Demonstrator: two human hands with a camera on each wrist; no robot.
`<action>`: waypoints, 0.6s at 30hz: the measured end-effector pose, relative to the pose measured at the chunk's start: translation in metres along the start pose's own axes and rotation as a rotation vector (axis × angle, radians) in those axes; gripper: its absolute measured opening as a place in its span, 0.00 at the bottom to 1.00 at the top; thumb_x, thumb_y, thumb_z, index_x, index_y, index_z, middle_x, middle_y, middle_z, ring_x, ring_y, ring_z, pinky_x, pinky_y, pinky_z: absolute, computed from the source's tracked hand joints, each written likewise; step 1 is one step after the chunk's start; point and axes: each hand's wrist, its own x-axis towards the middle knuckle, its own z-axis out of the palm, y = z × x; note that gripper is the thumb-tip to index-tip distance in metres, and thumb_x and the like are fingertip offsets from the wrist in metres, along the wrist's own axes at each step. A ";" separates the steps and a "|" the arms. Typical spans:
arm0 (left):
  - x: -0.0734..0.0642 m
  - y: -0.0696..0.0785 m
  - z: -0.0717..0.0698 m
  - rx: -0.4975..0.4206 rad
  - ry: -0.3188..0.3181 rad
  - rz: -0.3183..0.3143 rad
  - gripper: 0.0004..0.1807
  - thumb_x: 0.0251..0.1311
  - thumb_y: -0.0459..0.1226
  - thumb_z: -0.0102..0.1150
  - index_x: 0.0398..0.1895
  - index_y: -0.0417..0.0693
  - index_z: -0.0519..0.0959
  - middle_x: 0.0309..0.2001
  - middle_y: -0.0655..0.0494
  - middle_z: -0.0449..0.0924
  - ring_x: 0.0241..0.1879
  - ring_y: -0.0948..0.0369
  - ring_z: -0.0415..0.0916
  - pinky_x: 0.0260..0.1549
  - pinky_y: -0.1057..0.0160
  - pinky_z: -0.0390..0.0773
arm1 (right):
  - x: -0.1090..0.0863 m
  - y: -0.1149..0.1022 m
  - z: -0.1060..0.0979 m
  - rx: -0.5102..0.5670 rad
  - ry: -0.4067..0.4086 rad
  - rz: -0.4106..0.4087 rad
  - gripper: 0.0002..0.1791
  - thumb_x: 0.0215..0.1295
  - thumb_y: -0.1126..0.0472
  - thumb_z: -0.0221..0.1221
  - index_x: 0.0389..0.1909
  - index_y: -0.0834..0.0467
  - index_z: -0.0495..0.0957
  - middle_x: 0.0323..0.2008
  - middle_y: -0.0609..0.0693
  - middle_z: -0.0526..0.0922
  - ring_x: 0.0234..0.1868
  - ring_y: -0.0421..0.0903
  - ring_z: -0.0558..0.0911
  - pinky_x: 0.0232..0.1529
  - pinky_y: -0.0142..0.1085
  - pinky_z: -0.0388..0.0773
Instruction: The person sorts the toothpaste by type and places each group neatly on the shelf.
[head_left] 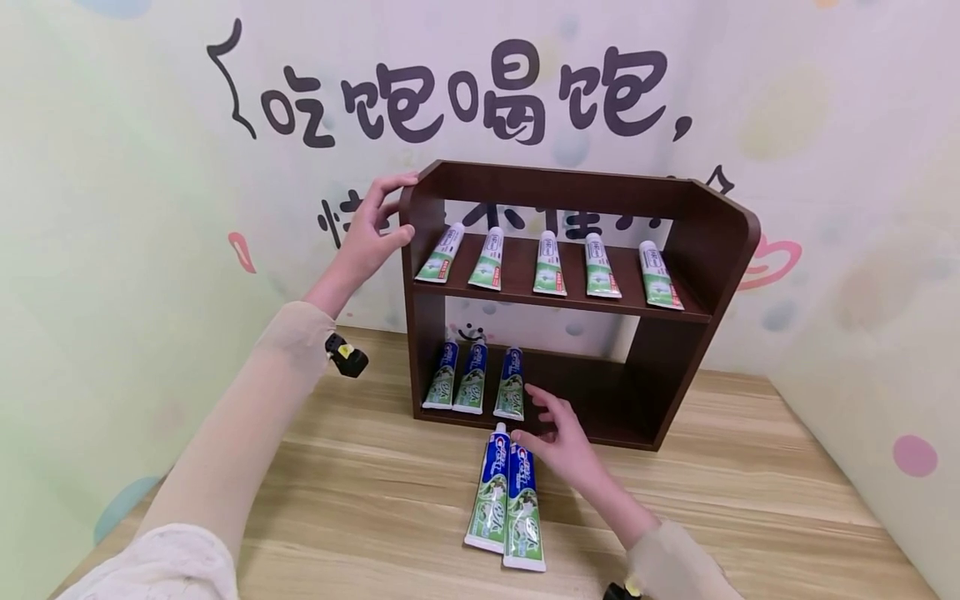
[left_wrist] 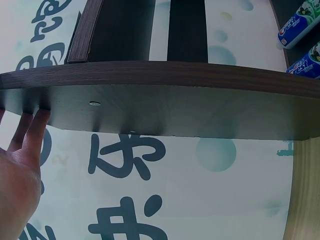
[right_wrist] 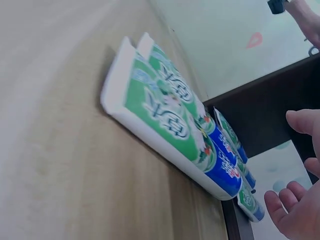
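Note:
My left hand [head_left: 369, 237] rests on the left side panel of a dark brown two-tier shelf [head_left: 558, 304]. In the left wrist view its fingertips touch the panel's outer face [left_wrist: 165, 110]. My right hand [head_left: 562, 442], fingers relaxed and apart, hovers before the lower tier with nothing in it. Its fingertips are right beside a blue and green toothpaste tube [head_left: 511, 383], the rightmost of three on that tier. Two more such toothpaste tubes, a left one [head_left: 491, 492] and a right one [head_left: 523, 508], lie side by side on the table below the hand, caps toward the shelf.
Several white and green toothpaste tubes [head_left: 550, 265] lie in a spaced row on the upper tier. The shelf stands at the back of a wood-grain table [head_left: 360, 500], before a printed wall [head_left: 480, 92]. The lower tier's right part [head_left: 600, 400] is bare.

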 end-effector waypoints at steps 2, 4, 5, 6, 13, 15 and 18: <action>0.000 0.000 0.000 0.004 0.000 -0.001 0.31 0.58 0.30 0.53 0.67 0.42 0.64 0.75 0.53 0.60 0.67 0.44 0.67 0.53 0.58 0.80 | -0.005 -0.001 0.001 0.006 -0.001 0.012 0.41 0.59 0.55 0.68 0.73 0.45 0.62 0.66 0.58 0.68 0.61 0.58 0.71 0.56 0.51 0.78; 0.000 0.000 0.000 0.010 0.000 -0.003 0.31 0.58 0.30 0.53 0.67 0.42 0.64 0.75 0.53 0.60 0.67 0.44 0.67 0.55 0.54 0.80 | -0.009 -0.001 0.001 0.012 -0.006 0.025 0.43 0.58 0.55 0.69 0.73 0.43 0.61 0.66 0.58 0.67 0.61 0.59 0.70 0.56 0.52 0.78; 0.000 0.000 0.000 0.010 0.000 -0.002 0.31 0.58 0.30 0.53 0.67 0.42 0.64 0.75 0.53 0.60 0.67 0.44 0.67 0.56 0.52 0.80 | -0.011 -0.001 0.001 0.014 -0.011 0.032 0.43 0.58 0.55 0.69 0.73 0.43 0.61 0.66 0.58 0.67 0.61 0.59 0.70 0.56 0.53 0.79; 0.000 0.000 0.000 0.010 0.000 -0.002 0.31 0.58 0.30 0.53 0.67 0.42 0.64 0.75 0.53 0.60 0.67 0.44 0.67 0.56 0.51 0.80 | -0.013 -0.001 0.002 0.015 -0.019 0.036 0.43 0.57 0.55 0.69 0.73 0.43 0.61 0.66 0.59 0.67 0.61 0.59 0.70 0.55 0.53 0.79; 0.000 -0.001 0.000 0.002 0.002 -0.003 0.30 0.58 0.29 0.53 0.67 0.42 0.64 0.75 0.54 0.60 0.67 0.44 0.67 0.53 0.57 0.79 | -0.027 0.000 0.004 -0.018 -0.057 0.062 0.46 0.54 0.54 0.71 0.74 0.43 0.60 0.66 0.61 0.67 0.58 0.57 0.70 0.52 0.51 0.80; 0.000 -0.002 0.000 -0.001 0.002 -0.001 0.30 0.58 0.29 0.53 0.67 0.42 0.64 0.75 0.54 0.60 0.67 0.44 0.67 0.52 0.59 0.79 | -0.030 0.001 0.004 -0.040 -0.055 0.054 0.47 0.53 0.54 0.72 0.73 0.43 0.61 0.65 0.62 0.67 0.58 0.58 0.72 0.49 0.48 0.80; 0.000 -0.001 -0.001 -0.001 0.003 0.001 0.31 0.58 0.29 0.53 0.67 0.42 0.64 0.75 0.54 0.60 0.67 0.44 0.67 0.51 0.61 0.79 | -0.034 0.002 0.005 -0.072 -0.058 0.049 0.48 0.51 0.54 0.73 0.73 0.45 0.61 0.65 0.63 0.68 0.59 0.60 0.74 0.48 0.47 0.80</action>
